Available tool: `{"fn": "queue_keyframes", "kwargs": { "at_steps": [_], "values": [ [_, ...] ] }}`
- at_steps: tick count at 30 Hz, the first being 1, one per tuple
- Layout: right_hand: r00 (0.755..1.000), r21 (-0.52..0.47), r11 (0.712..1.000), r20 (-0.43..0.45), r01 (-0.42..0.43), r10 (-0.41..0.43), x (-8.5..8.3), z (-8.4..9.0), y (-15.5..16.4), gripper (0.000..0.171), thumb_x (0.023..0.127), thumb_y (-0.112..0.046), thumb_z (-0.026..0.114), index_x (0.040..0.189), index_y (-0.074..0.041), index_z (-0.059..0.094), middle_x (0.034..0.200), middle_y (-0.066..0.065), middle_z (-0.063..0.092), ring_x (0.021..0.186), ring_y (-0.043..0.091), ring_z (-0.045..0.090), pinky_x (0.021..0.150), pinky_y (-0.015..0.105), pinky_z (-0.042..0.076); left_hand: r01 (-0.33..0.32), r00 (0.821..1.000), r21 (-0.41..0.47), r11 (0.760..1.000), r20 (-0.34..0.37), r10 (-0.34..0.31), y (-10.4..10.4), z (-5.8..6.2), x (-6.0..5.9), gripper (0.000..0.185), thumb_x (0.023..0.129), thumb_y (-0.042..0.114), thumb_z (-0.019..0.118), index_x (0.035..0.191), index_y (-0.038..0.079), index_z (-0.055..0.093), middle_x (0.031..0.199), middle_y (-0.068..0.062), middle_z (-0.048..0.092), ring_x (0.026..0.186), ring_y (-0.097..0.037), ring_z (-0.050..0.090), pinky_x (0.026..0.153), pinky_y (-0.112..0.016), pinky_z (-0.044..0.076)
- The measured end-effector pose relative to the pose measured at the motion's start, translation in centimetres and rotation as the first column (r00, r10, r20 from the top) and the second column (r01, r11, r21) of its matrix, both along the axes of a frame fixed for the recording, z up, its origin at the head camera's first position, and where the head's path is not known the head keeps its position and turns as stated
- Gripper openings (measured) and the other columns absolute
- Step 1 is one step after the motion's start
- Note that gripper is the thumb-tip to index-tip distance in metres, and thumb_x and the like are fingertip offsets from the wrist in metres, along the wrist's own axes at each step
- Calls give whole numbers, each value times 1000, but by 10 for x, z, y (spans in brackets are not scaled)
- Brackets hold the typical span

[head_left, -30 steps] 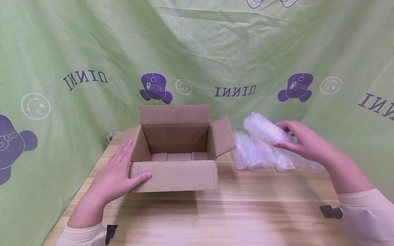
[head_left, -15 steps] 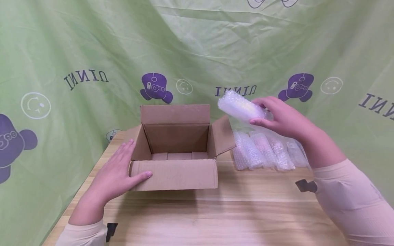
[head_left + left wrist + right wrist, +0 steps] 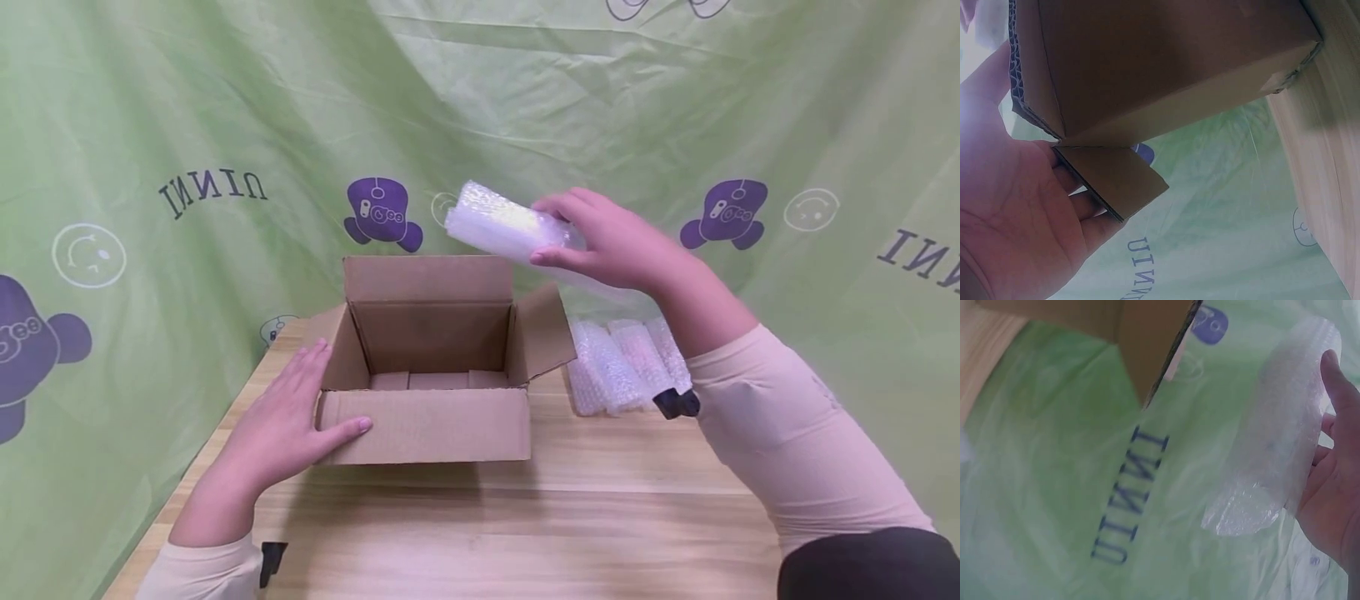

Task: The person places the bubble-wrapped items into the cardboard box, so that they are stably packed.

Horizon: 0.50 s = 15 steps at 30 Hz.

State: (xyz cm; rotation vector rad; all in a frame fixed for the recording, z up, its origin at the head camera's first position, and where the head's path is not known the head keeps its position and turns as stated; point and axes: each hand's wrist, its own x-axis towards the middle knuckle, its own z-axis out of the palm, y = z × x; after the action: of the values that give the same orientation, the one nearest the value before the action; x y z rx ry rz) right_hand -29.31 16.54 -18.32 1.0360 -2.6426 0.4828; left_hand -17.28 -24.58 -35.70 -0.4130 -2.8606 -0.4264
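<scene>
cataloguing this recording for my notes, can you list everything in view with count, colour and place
Wooden table: 1, light brown, across the foreground
Cardboard box: 1, brown, open on the table, left of centre
Bubble-wrapped packets: at least 4, clear and pinkish, on the table right of the box, partly hidden
Bubble-wrapped roll: 1, clear whitish, in the air, apart from the box
Fabric backdrop: 1, green with purple and white prints, behind the table
Black pieces: 2, black, one lower left, one right of centre
Dark shape: 1, black, bottom right, unclear what
Sleeves: 2, beige, lower left and right
Left hand: 1, touching the box's left front corner
Right hand: 1, gripping the roll
</scene>
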Motion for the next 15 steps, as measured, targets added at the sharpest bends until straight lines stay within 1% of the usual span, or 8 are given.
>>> {"fn": "queue_keyframes", "kwargs": {
  "at_steps": [3,7,11,15],
  "values": [
    [1000,-5,1000,6,-26,26,-3,3,-16,63,87,-58,65,136,-20,53,127,4,52,112,20,48,97,45,44,4,1000,1,1000,-7,-4,0,0,0,111,84,74,55,158,7,6,165,-15,11,150,-39,13,119,-58,21],
    [999,0,999,25,-32,32,-6,4,-35,65,86,-60,65,137,-22,52,130,4,50,112,19,47,96,43,44,7,1000,2,1000,-13,-7,0,0,0,111,84,74,55,158,7,7,164,-15,12,150,-40,14,119,-58,21],
    [998,12,999,40,-44,43,-11,0,-53,69,85,-64,64,139,-24,50,131,4,49,112,19,47,95,42,45,6,1000,0,1000,-13,-6,0,0,0,111,84,74,55,158,7,7,165,-15,12,150,-40,15,118,-58,22],
    [996,24,997,46,-75,73,-16,-7,-71,72,84,-65,64,140,-22,50,128,3,51,111,18,48,97,41,45,3,1000,0,1000,-6,-3,0,0,0,112,84,74,55,158,7,6,165,-15,11,150,-40,14,118,-58,22]
  ]
}}
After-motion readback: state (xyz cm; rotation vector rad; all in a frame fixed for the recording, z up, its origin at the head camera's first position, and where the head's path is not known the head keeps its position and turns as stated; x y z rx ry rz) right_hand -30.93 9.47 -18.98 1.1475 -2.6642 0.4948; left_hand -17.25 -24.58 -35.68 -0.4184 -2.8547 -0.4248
